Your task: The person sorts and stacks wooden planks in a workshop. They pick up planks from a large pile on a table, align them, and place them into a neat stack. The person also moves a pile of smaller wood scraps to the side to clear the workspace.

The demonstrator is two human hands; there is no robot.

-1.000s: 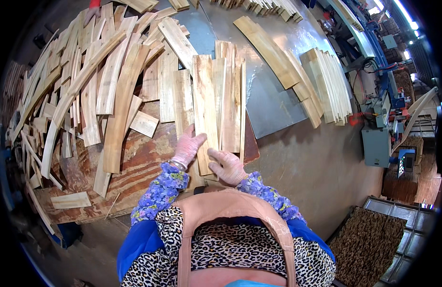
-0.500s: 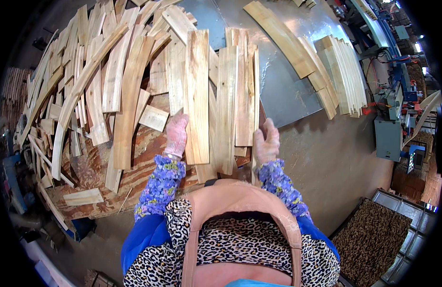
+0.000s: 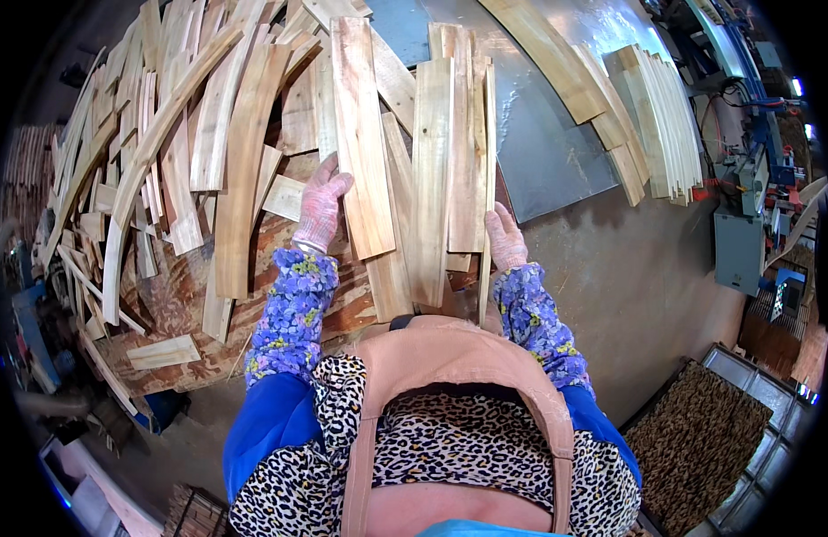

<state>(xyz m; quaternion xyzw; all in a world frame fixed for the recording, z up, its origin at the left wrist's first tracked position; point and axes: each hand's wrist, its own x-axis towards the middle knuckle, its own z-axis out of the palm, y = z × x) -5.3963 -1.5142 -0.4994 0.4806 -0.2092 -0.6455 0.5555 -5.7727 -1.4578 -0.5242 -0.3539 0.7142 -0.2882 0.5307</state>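
Note:
My left hand (image 3: 321, 208), in a pale pinkish glove, is at the left edge of a long light wooden board (image 3: 362, 134). Its thumb and fingers are apart, the thumb close to that edge. The board lies slanted, lower end to the right, over another board (image 3: 392, 282). Further right, a second upright board (image 3: 431, 179) overlaps a brownish board (image 3: 466, 197). My right hand (image 3: 506, 238), gloved too, rests its extended fingers against a narrow board seen on edge (image 3: 489, 179). Its undersides and part of the thumb are hidden.
A large heap of loose, straight-looking boards (image 3: 208, 125) covers the worn wooden table (image 3: 280, 309) on the left. On the grey metal surface (image 3: 557, 170) at right lie two lengths of board (image 3: 553, 67) and a neat stack (image 3: 656, 125). A grey machine box (image 3: 738, 251) stands far right.
The light board's lower end has swung right, so it now slants. My left hand has shifted up along its left edge, and my right hand has closed in on the right-hand boards.

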